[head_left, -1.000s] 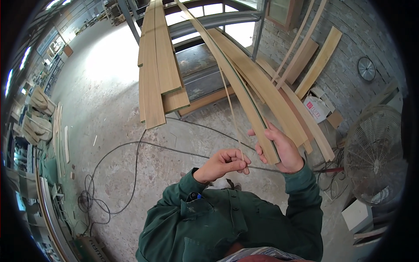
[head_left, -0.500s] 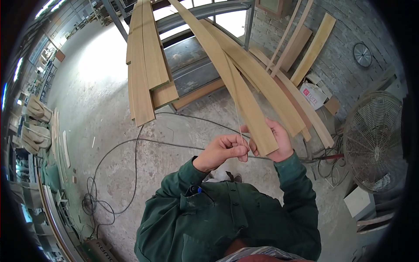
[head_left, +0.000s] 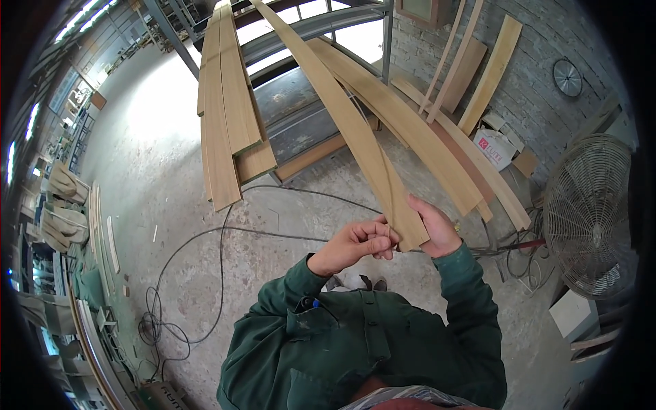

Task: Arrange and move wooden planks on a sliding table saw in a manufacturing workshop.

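Observation:
My right hand (head_left: 434,226) grips the near end of a long, thin wooden strip (head_left: 355,130) that runs up and away toward the top of the view. My left hand (head_left: 357,243) sits just left of it, fingers pinched on a thin sliver (head_left: 387,179) that peels off the strip's edge. Both sleeves are dark green. More long wooden strips (head_left: 225,109) lie stacked on a metal rack (head_left: 301,116) ahead, their ends jutting toward me.
A black cable (head_left: 205,239) loops across the concrete floor at the left. A large round fan (head_left: 591,212) stands at the right. Planks (head_left: 488,72) lean on the brick wall, with a cardboard box (head_left: 493,147) below them. Green machinery lines the left edge.
Both hands have moved closer together at the strip's end. The left hand has closed its pinch on the thin sliver right beside the right hand.

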{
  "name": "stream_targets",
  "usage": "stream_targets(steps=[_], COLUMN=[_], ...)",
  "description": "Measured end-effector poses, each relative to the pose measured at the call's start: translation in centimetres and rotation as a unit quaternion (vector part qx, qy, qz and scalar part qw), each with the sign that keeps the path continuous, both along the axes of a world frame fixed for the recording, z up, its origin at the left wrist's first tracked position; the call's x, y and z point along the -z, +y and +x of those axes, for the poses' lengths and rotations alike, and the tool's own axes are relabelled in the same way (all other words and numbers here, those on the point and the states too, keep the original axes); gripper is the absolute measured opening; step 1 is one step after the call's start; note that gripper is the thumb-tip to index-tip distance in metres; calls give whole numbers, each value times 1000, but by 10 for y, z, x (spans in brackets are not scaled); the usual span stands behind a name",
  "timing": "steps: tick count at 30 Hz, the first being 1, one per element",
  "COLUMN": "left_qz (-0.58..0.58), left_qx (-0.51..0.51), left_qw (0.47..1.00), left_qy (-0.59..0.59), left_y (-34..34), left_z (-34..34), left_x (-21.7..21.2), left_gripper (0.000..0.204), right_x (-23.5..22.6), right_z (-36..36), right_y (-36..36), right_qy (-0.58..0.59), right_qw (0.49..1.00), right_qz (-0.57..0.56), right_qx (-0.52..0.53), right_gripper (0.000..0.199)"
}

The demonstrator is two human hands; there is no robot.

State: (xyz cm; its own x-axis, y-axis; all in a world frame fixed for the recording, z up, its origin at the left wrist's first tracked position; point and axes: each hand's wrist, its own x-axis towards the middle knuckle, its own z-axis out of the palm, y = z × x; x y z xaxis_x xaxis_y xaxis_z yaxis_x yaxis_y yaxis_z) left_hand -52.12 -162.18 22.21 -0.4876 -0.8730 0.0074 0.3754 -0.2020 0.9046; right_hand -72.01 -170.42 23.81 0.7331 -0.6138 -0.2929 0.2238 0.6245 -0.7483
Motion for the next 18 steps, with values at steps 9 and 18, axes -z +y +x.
stream_targets(steps=[9,18], left_qz=[-12,5], left_qx=[31,-26], left_qw=[995,991], left_qy=[-93,-128], left_y=[24,44], left_z=[26,23], left_x=[12,11], left_gripper=[40,34], right_x=[-23,-24], right_z=[4,82], right_y=[8,-122], right_qy=[32,32], right_qw=[997,992], right_qz=[-65,-104], right_qx=[-1,-59], right_gripper=[43,38])
